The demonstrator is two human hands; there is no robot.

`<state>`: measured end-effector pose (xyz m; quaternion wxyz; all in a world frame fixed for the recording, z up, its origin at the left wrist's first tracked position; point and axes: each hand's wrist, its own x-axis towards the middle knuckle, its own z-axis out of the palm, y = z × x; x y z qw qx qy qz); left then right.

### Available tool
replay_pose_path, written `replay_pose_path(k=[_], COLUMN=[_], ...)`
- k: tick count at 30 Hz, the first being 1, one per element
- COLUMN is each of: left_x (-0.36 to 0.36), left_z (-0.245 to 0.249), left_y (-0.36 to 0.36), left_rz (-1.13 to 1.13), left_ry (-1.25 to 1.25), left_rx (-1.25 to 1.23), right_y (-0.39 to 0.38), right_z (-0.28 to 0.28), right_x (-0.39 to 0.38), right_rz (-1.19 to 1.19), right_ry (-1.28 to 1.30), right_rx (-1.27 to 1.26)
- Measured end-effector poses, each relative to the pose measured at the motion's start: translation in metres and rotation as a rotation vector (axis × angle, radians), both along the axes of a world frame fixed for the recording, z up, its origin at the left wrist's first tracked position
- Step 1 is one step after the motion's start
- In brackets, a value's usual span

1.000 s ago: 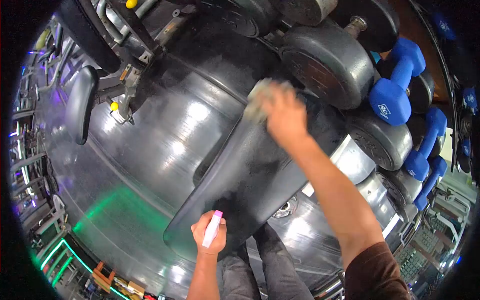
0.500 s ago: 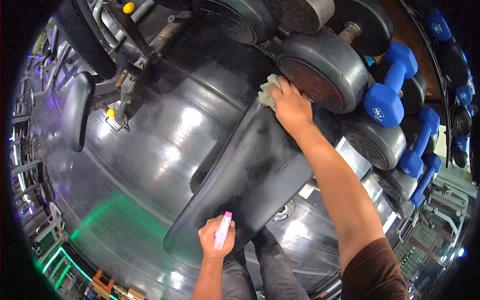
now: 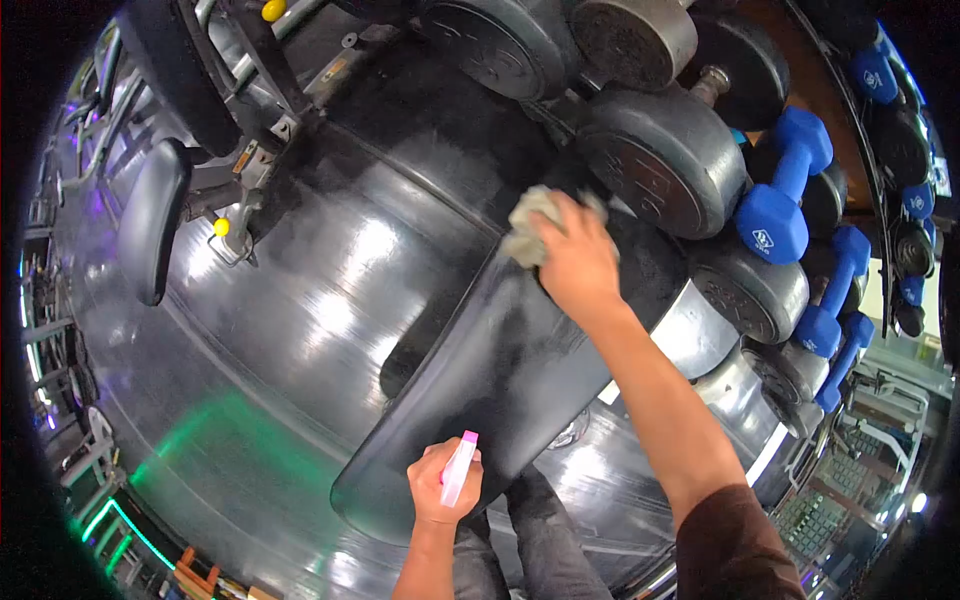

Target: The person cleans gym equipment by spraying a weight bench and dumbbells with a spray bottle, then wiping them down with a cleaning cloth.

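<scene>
My right hand (image 3: 580,268) is closed on a crumpled pale cloth (image 3: 530,230), which lies against the far end of a black padded bench (image 3: 490,370). Slight motion blur shows around those fingers. Close to my body, my left hand (image 3: 436,488) grips a spray bottle with a white and pink trigger head (image 3: 459,470), above the near part of the bench. The bottle's lower part is hidden by the hand. Darker and lighter patches show on the bench's surface.
Large black round dumbbells (image 3: 665,160) sit on a rack just beyond the bench's far end. Several blue hex dumbbells (image 3: 775,220) stand to the right, beside a mirror. Gym machine pads (image 3: 155,222) are at the left, above dark floor mats (image 3: 300,290).
My right hand has drawn the cloth back from the dumbbells, a short way toward me along the bench. My left hand keeps the spray bottle in nearly the same place. The view has shifted slightly.
</scene>
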<state>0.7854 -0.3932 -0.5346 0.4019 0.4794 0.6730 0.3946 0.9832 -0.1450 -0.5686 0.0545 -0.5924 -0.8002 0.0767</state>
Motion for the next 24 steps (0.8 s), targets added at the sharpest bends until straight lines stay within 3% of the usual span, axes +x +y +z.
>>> replay_pose_path(k=[3, 6, 8, 9, 11, 14, 16, 17, 18, 19, 21, 24], left_x=[0.003, 0.0, -0.004, -0.006, -0.009, -0.015, -0.016, -0.016, -0.016, -0.014, -0.012, -0.016], left_z=[-0.003, -0.003, -0.006, -0.006, -0.005, -0.014, -0.015, -0.014, -0.013, -0.014, -0.02, -0.027], left_y=[-0.002, -0.003, -0.005, -0.004, -0.003, -0.002, -0.003, -0.002, -0.001, 0.0, -0.006, -0.008], left_rz=[0.01, -0.019, -0.011, -0.004, 0.004, 0.027, 0.026, 0.01, -0.004, -0.017, 0.064, 0.005], left_ry=[0.003, 0.003, 0.006, 0.005, -0.018, -0.077, -0.09, -0.071, -0.046, -0.025, -0.096, -0.094], left_rx=[-0.028, -0.06, -0.118, -0.142, -0.104, -0.144, -0.23, -0.214, -0.198, -0.181, -0.245, -0.154], right_y=[0.028, 0.016, -0.009, -0.024, -0.076, -0.101, -0.084, -0.076, -0.057, -0.034, -0.005, 0.004], right_z=[-0.027, -0.027, -0.03, -0.003, -0.034, -0.064, -0.028, -0.037, -0.04, 0.001, -0.014, -0.009], right_x=[-0.006, 0.033, 0.067, 0.074, 0.13, 0.163, 0.122, 0.103, 0.086, 0.044, 0.022, 0.032], right_rz=[0.044, -0.203, -0.385, -0.501, -0.531, -0.601, -0.344, -0.378, -0.236, -0.247, -0.008, -0.008], right_ry=[-0.131, 0.081, 0.008, 0.026, 0.022, 0.561, 0.152, 0.136, 0.14, 0.1, 0.013, 0.042], right_rx=[0.026, -0.089, -0.04, -0.163, -0.03, 0.045, 0.15, 0.165, 0.11, -0.111, 0.071, -0.004])
